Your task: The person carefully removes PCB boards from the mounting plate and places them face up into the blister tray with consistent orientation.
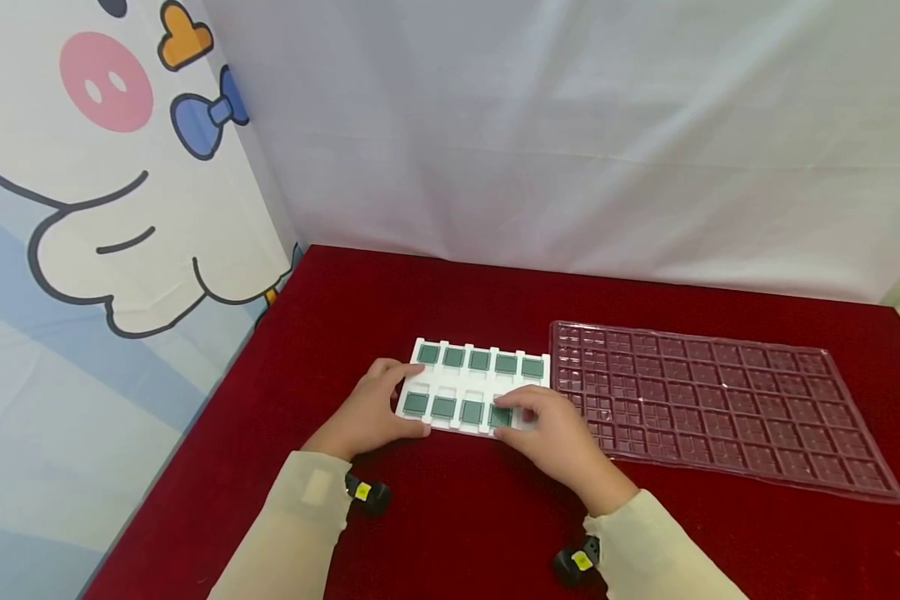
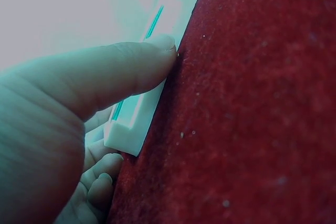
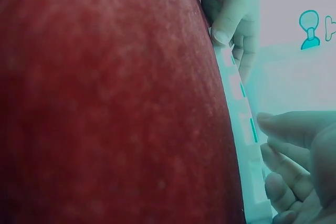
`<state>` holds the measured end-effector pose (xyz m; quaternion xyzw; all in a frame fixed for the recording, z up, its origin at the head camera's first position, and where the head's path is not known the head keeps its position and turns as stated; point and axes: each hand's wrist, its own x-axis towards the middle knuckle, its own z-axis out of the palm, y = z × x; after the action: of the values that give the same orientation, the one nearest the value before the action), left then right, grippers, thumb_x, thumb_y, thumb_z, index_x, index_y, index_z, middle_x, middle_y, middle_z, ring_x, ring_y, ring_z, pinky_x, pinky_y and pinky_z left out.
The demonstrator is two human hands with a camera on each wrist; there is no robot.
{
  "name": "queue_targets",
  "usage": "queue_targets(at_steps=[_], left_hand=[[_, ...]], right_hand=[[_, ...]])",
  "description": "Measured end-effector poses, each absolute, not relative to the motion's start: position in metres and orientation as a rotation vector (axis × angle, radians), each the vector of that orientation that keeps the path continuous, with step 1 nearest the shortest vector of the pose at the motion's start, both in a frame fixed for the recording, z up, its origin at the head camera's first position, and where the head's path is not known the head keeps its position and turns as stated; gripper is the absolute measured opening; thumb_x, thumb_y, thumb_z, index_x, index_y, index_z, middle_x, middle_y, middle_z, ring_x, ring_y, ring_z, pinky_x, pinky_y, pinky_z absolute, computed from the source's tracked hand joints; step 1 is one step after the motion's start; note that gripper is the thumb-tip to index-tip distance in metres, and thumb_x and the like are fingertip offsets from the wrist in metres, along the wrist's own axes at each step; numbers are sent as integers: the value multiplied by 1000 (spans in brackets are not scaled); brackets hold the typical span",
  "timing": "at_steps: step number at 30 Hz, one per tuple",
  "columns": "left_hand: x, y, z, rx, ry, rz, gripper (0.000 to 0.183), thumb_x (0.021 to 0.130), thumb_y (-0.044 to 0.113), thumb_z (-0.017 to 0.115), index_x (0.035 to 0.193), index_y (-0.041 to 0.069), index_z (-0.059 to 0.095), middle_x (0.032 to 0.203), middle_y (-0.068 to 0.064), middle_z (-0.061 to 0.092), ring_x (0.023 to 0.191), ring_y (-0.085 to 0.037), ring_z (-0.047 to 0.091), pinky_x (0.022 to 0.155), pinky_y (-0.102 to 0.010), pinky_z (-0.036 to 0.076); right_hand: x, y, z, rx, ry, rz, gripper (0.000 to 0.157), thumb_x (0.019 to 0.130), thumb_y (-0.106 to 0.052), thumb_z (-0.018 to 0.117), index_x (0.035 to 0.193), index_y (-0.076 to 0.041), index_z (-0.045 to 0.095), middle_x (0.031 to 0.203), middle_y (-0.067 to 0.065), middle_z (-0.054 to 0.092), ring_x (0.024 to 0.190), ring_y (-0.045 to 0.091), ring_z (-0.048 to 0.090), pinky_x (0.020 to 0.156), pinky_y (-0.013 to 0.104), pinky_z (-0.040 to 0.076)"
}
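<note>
White cartoon-printed cloth (image 1: 213,208): hangs at the far left, bearing a pink oval (image 1: 107,82) and a blue bow tie (image 1: 210,117).
Left hand (image 1: 363,417): grips the left end of the white tray; its thumb presses the near edge and its index fingertip reaches over the top, pinching the tray. In the left wrist view, other fingertips bend behind the tray's corner.
White tray (image 1: 461,383): rests on the red cloth (image 1: 442,525), between the two hands, its length running sideways.
Green chips (image 1: 478,360): square, lying in two rows in the tray's slots; five show in the far row, four in the near row.
White backdrop (image 1: 570,150): hangs behind the red cloth, with soft folds.
Right hand (image 1: 558,437): reaches over the tray's right end, thumb and index finger apart on either side of the near row's fourth chip; I cannot tell whether they pinch it.
Clear plastic blister tray (image 1: 720,408): lies at the right, just beside the white tray, divided into many small rectangular pockets.
</note>
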<state>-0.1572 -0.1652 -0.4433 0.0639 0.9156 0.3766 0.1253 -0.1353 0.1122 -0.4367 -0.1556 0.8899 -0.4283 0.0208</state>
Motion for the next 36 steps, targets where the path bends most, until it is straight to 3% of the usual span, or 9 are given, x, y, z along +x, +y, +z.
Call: queue_targets(at_steps=[18,28,36], left_hand=[[-156,-166,-446,172,2672,1092,87,78,24,91,154,19,48,151,-6,40,122,-26,48,100,-43,47],[-157,-167,-447,180,2671,1092,87,78,24,91,154,20,48,150,-6,40,121,-26,48,99,-43,48],[-159,-164,-445,182,2676,1088,87,79,24,90,154,19,48,150,-7,40,121,-26,48,99,-43,48]], right_hand=[[-134,107,-444,-445,2821,-1247,28,79,-10,88,107,-14,80,116,1,72,111,23,63,95,43,48],[-136,107,-445,-423,2827,-1247,26,80,-9,87,105,-15,81,114,0,72,105,20,62,91,41,49],[-136,108,-442,-421,2825,-1265,25,81,-8,87,105,-14,81,113,-1,72,109,22,62,93,42,48]])
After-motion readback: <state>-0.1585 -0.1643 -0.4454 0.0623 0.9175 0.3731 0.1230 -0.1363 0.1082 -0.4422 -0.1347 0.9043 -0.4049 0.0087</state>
